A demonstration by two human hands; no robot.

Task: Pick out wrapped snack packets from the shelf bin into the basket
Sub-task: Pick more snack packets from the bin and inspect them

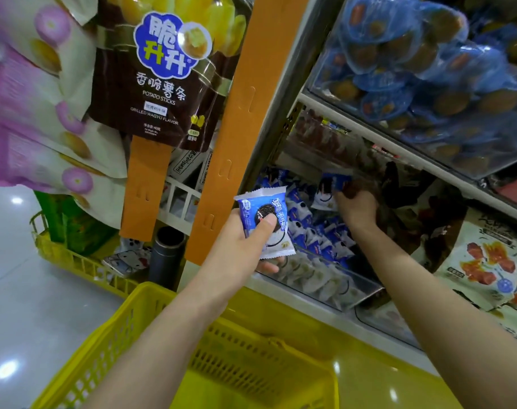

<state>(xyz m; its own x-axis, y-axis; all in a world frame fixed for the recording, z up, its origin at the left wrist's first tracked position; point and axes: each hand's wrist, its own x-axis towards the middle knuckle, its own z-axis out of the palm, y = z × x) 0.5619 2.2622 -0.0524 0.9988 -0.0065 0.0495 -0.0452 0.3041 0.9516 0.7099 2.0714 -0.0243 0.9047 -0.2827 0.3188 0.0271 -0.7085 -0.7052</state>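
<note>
Yellow basket [151, 317] sits low, below the shelf. Left hand [245, 243] grips one blue-and-white snack packet [263, 214], thumb across its front and fingers behind. The packet is upright, above the basket's far rim and just in front of the clear shelf bin [337, 286]. Right hand [356, 208] reaches into the bin over the heaped packets, its blurred fingers pinching a second packet [328, 188] lifted off the heap.

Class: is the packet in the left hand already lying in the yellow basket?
No, the left hand holds the packet up by the shelf bin, above the basket.
</note>
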